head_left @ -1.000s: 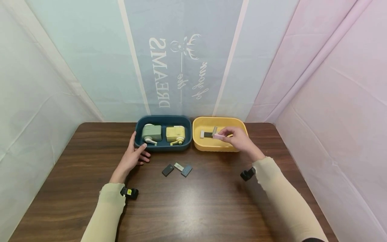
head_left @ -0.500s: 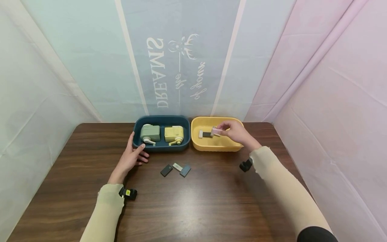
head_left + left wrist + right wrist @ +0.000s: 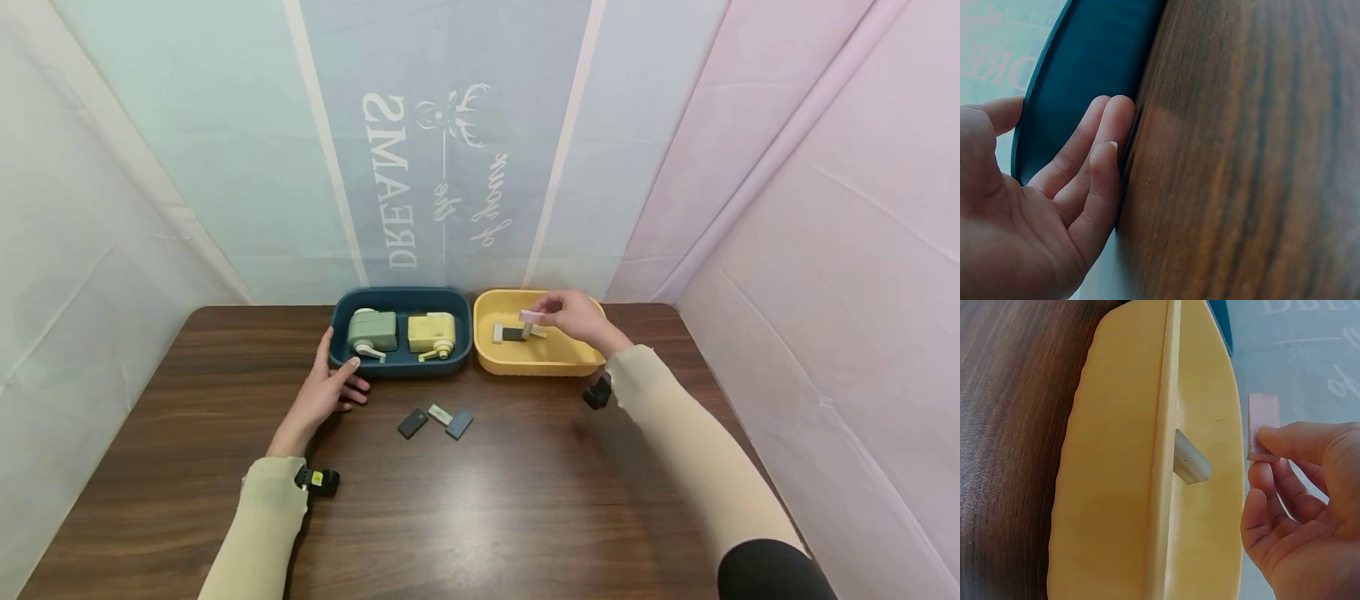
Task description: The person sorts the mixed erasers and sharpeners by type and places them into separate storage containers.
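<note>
My right hand [image 3: 573,317] pinches a small flat pink block [image 3: 1264,422] between thumb and fingers, above the yellow bin [image 3: 540,367]. In that bin lie a grey block [image 3: 1191,459], seen tilted, a dark block [image 3: 513,334] and a white one [image 3: 498,333]. My left hand [image 3: 322,392] rests against the near left corner of the dark blue bin [image 3: 405,367]. Its fairly straight fingers touch the outer wall in the left wrist view. Inside the blue bin sit a green box-shaped device [image 3: 375,330] and a yellow one [image 3: 431,332], each with a crank handle.
On the brown wooden table [image 3: 450,517], in front of the bins, lie a black block [image 3: 412,422], a pale grey block [image 3: 440,414] and a blue-grey block [image 3: 459,424]. Behind the bins hangs a printed curtain [image 3: 450,225]; pale cloth closes both sides.
My right hand has raised the pink block slightly toward the back of the yellow bin and turned it. My left hand stays at the blue bin. The view has shifted a little.
</note>
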The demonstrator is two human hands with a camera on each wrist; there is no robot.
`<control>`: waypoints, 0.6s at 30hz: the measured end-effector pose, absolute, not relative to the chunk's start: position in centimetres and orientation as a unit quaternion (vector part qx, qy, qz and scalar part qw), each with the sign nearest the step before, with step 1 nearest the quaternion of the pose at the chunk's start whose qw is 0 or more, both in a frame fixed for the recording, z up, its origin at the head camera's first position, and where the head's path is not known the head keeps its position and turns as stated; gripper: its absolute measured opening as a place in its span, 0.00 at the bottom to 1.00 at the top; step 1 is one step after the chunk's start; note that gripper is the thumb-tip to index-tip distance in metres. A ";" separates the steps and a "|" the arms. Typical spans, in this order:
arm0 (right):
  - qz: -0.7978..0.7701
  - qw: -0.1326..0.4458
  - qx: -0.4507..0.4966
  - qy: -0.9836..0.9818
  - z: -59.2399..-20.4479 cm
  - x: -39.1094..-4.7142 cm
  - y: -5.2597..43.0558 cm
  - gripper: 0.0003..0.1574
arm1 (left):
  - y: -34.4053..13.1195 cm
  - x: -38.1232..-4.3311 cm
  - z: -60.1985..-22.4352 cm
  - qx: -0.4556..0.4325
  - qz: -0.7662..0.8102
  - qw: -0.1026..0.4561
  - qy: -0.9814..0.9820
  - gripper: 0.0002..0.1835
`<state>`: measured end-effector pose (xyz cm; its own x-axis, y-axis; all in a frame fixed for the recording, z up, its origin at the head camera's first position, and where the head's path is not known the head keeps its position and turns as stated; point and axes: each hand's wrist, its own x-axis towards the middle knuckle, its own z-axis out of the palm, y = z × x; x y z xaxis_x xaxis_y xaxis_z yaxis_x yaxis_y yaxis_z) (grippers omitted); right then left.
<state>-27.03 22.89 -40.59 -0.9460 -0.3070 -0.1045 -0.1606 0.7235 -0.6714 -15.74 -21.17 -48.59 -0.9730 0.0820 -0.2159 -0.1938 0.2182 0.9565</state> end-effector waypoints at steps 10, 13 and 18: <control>-0.376 0.138 -0.109 0.910 -41.6 -28.6 22.6 0.11 | -21.2 -15.7 -49.1 -0.032 0.626 0.108 0.772 0.42; -0.384 0.149 -0.100 0.906 -41.6 -28.9 22.5 0.11 | -21.2 -15.6 -49.2 -0.031 0.626 0.106 0.772 0.42; -0.385 0.153 -0.094 0.905 -42.0 -29.3 22.4 0.10 | -21.1 -15.5 -49.3 -0.030 0.624 0.103 0.774 0.41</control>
